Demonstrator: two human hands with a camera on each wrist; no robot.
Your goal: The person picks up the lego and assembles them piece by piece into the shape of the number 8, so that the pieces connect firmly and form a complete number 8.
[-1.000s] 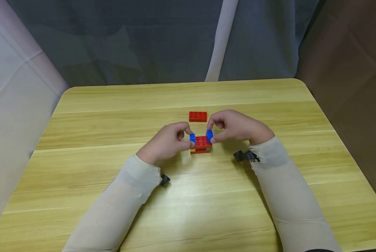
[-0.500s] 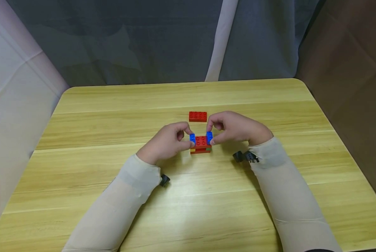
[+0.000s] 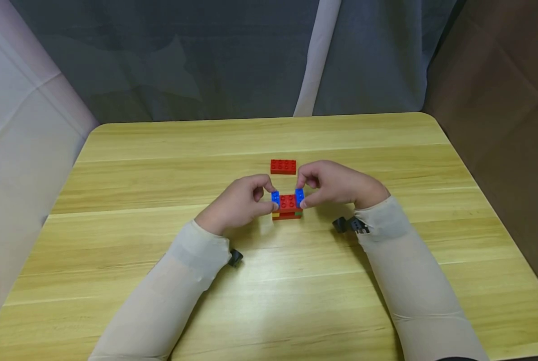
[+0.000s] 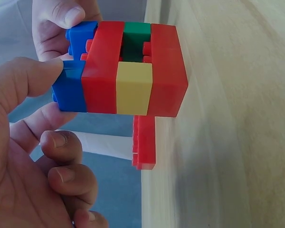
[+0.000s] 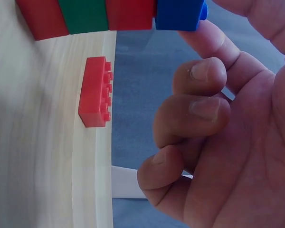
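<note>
Brick stack [image 3: 287,206] sits mid-surface [image 3: 160,190]; we pinch its left blue brick [image 3: 275,197] in our left hand [image 3: 237,205], its right blue brick [image 3: 299,195] in our right hand [image 3: 338,183]. Loose red brick [image 3: 283,166] lies just beyond; surface edges well apart.

A curtained recording booth, not a lived-in room

A light wooden table [image 3: 160,200] fills the view, closed in by a grey fabric backdrop [image 3: 183,55] from 10 to 1 o'clock, a pale drape [image 3: 20,140] at 9 o'clock, and a brown panel [image 3: 503,100] at 3 o'clock; wrist-worn cameras [image 3: 351,224] point to staged data capture.
</note>
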